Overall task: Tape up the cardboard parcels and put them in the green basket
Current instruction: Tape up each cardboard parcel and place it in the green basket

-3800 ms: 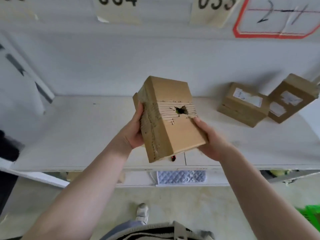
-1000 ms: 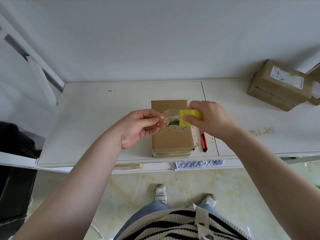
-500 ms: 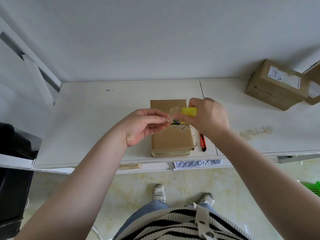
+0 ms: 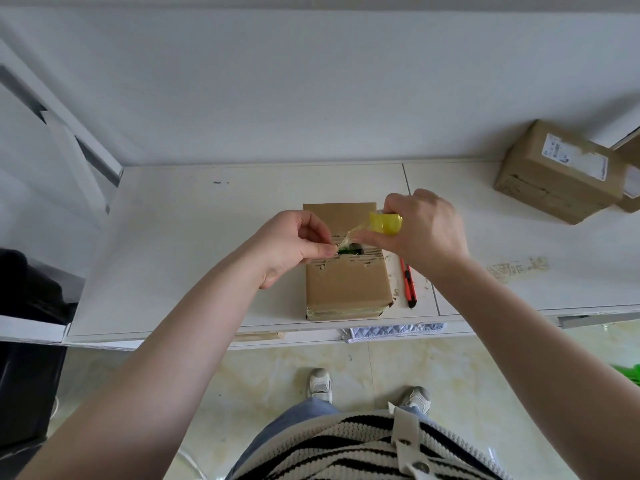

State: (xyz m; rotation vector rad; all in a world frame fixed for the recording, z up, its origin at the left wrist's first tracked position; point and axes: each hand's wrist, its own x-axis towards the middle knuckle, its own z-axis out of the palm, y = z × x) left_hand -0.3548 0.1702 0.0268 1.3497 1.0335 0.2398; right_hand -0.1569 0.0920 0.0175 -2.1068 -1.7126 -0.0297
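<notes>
A brown cardboard parcel (image 4: 346,285) lies flat on the white table (image 4: 173,237), near its front edge. Its top is torn across the middle, and something green shows through the hole. My right hand (image 4: 429,230) grips a yellow roll of clear tape (image 4: 386,223) just above the parcel's far right part. My left hand (image 4: 294,247) pinches the free end of the tape (image 4: 346,239) over the tear, and a short strip stretches between the two hands. A corner of the green basket (image 4: 628,372) shows at the right edge, on the floor.
A red utility knife (image 4: 408,282) lies on the table right of the parcel. Two more cardboard parcels (image 4: 554,171) stand at the back right against the wall. A white slanted frame (image 4: 69,133) rises at the left, with a dark object (image 4: 31,289) below it.
The parcel, earlier held up in both hands, now lies on the table. Over the last second my right hand has lifted the roll up and right, drawing the strip out from my left hand.
</notes>
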